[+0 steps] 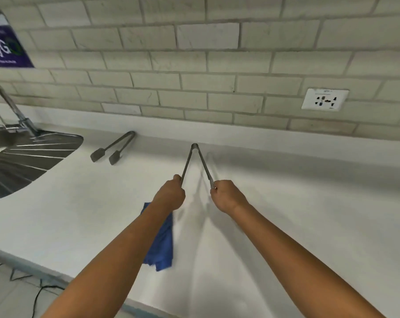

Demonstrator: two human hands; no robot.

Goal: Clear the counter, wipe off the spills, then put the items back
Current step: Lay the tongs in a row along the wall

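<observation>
Grey metal tongs (195,157) are spread wide in a V over the white counter (297,203), their hinge pointing at the wall. My left hand (170,193) grips the end of the left arm and my right hand (226,195) grips the end of the right arm. A blue cloth (162,244) lies on the counter under my left forearm, partly hidden by it. A second pair of grey tongs (114,149) with flat dark tips lies on the counter near the back, beside the sink.
A steel sink with a ribbed drainer (29,154) and a tap (13,106) fills the left. The tiled wall carries a white socket (325,99) at right and a purple sign (4,44) at upper left. The counter's front edge runs along the bottom left.
</observation>
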